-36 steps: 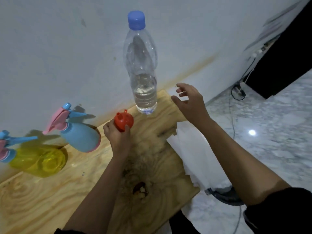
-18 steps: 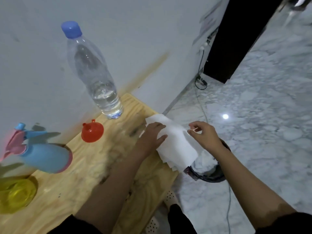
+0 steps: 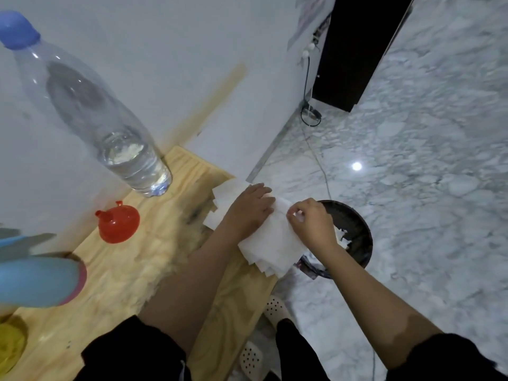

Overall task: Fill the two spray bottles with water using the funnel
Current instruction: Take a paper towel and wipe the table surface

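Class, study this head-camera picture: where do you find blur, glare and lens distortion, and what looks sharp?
Head view: the blue spray bottle at the left edge is smeared with blur; the water bottle seems to lean left, a wide-angle distortion; a white glare spot sits on the marble floor; the red funnel and the right hand pinching a tissue look fairly sharp.

On my feed the tall clear plastic water bottle [image 3: 90, 111] looks smooth and glossy, its rounded blue plastic cap [image 3: 18, 30] duller. The small red plastic funnel [image 3: 119, 225] has a soft sheen. The round blue plastic spray bottle [image 3: 35, 281] reads as opaque and smooth, the yellow plastic spray bottle [image 3: 9, 342] as translucent. The pale wooden table [image 3: 132, 270] is bare grained plywood, matt and stained. I see the stack of thin white paper tissues [image 3: 269, 246] as soft and matt. The grey-veined marble floor [image 3: 426, 215] is polished, mirroring a lamp; the white painted wall [image 3: 178, 64] is matt.
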The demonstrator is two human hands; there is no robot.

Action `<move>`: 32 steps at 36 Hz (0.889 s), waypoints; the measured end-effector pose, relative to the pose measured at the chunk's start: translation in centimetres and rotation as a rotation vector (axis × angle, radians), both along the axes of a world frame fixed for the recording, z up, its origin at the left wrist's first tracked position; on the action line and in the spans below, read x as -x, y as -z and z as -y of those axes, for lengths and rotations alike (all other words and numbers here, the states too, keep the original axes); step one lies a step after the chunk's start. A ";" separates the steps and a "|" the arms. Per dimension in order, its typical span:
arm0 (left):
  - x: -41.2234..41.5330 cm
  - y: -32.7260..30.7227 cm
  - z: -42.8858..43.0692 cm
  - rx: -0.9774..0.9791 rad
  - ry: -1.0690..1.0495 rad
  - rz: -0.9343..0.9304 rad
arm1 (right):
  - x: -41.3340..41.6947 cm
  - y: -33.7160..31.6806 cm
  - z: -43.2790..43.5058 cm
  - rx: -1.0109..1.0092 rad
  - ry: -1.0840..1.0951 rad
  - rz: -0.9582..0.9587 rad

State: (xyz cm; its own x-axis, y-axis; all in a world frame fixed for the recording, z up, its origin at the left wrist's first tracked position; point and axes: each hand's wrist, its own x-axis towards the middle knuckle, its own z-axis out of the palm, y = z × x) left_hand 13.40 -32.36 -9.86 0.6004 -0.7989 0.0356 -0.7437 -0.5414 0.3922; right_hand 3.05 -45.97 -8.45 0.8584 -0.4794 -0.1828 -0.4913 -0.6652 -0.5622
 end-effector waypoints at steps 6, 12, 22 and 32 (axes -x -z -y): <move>-0.3 0.4 0.2 0.079 0.003 0.023 | -0.1 0.4 0.0 0.015 -0.013 -0.023; -0.3 0.1 0.7 0.112 0.055 0.010 | -0.1 0.5 0.2 0.036 -0.042 -0.040; -0.2 0.4 0.3 0.183 0.050 0.122 | 0.4 0.5 0.8 -0.095 0.013 -0.031; 0.8 -0.6 -0.6 0.250 -0.042 0.127 | 1.4 0.1 1.9 -0.204 0.060 0.090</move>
State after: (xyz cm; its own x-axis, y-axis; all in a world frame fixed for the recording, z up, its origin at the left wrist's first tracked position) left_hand 12.55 -31.74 -9.25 0.6110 -0.7303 0.3054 -0.7744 -0.4714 0.4221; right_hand 1.60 -47.87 -8.58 0.8466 -0.4911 -0.2051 -0.4682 -0.5040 -0.7258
